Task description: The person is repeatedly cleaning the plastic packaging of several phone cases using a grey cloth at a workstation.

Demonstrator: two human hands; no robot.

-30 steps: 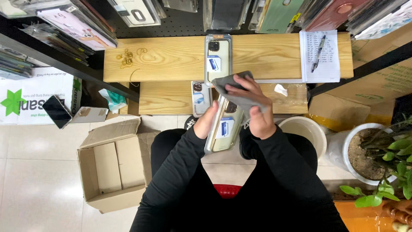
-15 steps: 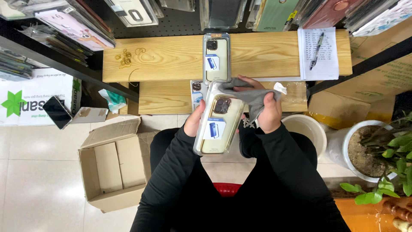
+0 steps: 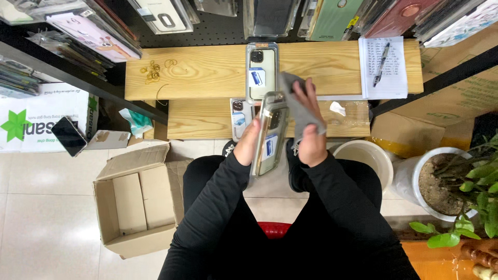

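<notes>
While a clear plastic phone-case package is gripped upright by the left hand, a grey cloth is clutched against it by the right hand. Just beyond both hands, another similar clear package is laid on the light wooden bench.

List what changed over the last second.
The left hand tilted the packaged case from flat-facing to edge-on. The right hand slid the grey cloth from across its top to its right side. Both grips held. The cases on the wooden shelves and the cardboard box stayed put.
</notes>
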